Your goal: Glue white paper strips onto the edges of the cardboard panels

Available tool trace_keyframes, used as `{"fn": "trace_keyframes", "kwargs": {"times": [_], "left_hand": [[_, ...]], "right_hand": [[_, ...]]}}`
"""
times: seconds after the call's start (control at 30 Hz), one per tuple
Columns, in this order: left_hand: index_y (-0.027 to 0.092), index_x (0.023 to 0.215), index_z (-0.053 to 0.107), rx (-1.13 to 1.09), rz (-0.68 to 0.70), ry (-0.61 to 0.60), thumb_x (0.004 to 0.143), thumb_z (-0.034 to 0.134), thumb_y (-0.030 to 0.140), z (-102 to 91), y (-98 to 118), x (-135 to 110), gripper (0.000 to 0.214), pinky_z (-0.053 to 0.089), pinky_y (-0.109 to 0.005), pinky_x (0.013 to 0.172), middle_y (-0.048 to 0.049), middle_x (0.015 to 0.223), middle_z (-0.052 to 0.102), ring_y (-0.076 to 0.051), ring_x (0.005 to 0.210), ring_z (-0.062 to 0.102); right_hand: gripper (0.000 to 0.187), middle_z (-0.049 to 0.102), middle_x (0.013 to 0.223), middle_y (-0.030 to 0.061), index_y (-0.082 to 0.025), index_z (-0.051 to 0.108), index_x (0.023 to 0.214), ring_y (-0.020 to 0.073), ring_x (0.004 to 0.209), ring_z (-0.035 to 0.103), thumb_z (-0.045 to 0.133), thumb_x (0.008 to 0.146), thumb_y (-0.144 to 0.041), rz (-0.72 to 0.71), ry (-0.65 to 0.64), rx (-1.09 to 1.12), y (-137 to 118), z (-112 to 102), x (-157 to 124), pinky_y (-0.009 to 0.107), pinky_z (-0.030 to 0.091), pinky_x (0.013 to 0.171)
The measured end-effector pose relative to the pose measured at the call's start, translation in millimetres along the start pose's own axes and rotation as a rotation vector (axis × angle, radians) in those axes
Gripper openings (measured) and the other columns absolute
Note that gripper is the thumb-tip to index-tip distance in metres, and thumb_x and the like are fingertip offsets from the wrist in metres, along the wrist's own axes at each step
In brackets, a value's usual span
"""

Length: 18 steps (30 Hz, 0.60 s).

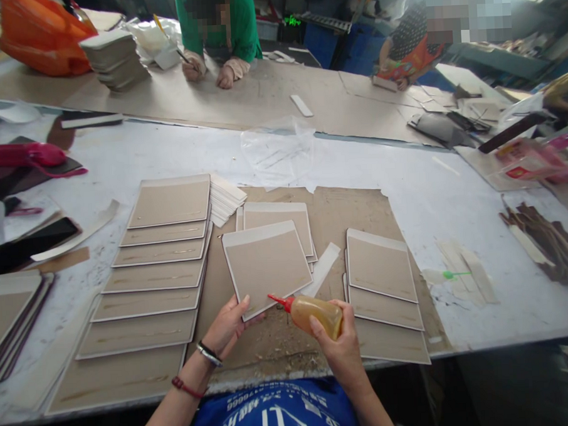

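Observation:
My left hand [233, 325] grips the lower left corner of a beige panel [267, 261] with a pale strip along its top edge. In my right hand [339, 342] is a squeeze bottle [317, 315] of amber liquid, tilted so its red nozzle tip meets or hovers just over the panel's lower edge; contact I cannot tell. Behind the held panel lie similar panels [279, 213]. To the left, a row of overlapping panels [149, 303] shows shiny streaks near the lower edges. More overlapping panels [386, 296] with brownish streaks lie on the right.
A worn brown board [354, 203] lies under the work. White strips [224, 200] are stacked behind. A phone [36, 246] and pink pouch [22, 155] lie left, dark strips [544, 239] right. Across the table, one person in green [242, 26] holds a pen; another handles a piece.

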<state>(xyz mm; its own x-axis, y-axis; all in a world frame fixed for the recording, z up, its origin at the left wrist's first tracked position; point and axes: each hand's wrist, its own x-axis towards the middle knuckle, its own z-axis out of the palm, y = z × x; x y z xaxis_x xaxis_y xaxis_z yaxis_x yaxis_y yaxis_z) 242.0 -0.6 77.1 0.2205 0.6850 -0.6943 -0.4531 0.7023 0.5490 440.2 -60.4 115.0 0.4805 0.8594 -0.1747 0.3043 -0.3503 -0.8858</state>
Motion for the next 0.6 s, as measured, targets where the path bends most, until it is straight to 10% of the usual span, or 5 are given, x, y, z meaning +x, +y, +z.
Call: {"fn": "trace_keyframes", "kwargs": {"times": [0.33,0.6], "left_hand": [[0.013,0.115,0.051,-0.024,0.032,-0.075,0.081,0.056,0.028,-2.0,0,-4,0.037,0.052,-0.041,0.082,-0.0130,0.112,0.062,-0.025,0.102,0.058],[0.012,0.113,0.051,-0.020,0.010,-0.051,0.081,0.055,0.024,-3.8,-1,-6,0.035,0.054,-0.038,0.079,-0.0141,0.115,0.060,-0.025,0.099,0.060]], "right_hand": [[0.042,0.054,0.082,-0.0007,-0.023,0.043,0.098,0.0162,0.071,0.055,0.062,0.069,-0.047,0.013,-0.117,0.076,-14,10,-17,0.028,0.047,0.065],[0.048,0.052,0.085,-0.0002,-0.022,0.044,0.097,0.0168,0.072,0.053,0.063,0.065,-0.052,0.019,0.087,-0.043,8,-13,7,0.030,0.046,0.067]]}}
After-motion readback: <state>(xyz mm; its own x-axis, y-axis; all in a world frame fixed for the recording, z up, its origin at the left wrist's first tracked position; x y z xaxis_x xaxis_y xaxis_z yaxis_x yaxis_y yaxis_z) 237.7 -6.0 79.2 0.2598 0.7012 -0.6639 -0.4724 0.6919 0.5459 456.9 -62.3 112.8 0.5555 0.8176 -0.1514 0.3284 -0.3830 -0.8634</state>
